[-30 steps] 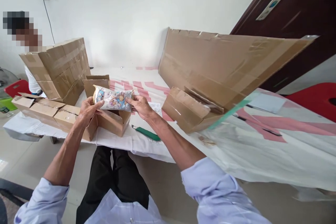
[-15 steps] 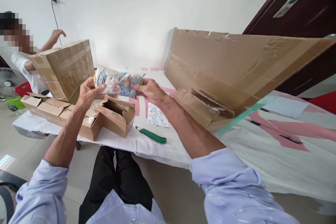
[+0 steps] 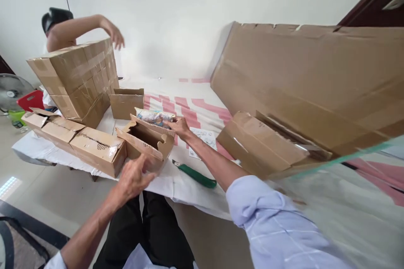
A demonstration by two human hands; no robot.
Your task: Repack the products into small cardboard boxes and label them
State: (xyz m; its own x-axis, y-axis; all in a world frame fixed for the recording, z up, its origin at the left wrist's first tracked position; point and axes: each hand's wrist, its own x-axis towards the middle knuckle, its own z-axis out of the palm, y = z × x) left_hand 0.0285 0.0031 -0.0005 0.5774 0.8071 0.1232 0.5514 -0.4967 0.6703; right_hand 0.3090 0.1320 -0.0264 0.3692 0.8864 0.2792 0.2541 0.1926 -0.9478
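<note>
My right hand (image 3: 179,127) grips the right end of a printed plastic packet (image 3: 154,117), which lies low behind an open small carton (image 3: 147,138). At the front of that carton is my left hand (image 3: 136,176), its fingers apart and slightly blurred, with nothing held. Just right of the carton, a green utility knife (image 3: 197,176) rests on the white cloth. A printed sheet (image 3: 203,143) lies partly behind my right forearm. Behind the packet stands another small open carton (image 3: 126,105).
Closed cartons (image 3: 97,147) line the table's left front edge. Behind them rises a taped stack of boxes (image 3: 78,80), with another person's hand (image 3: 113,33) above it. A large cardboard box (image 3: 303,80) with a smaller carton (image 3: 261,143) occupies the right.
My left hand has let go of the packet and come down to the open carton's front. The packet is lower, in my right hand. The other person's arm has reached right.
</note>
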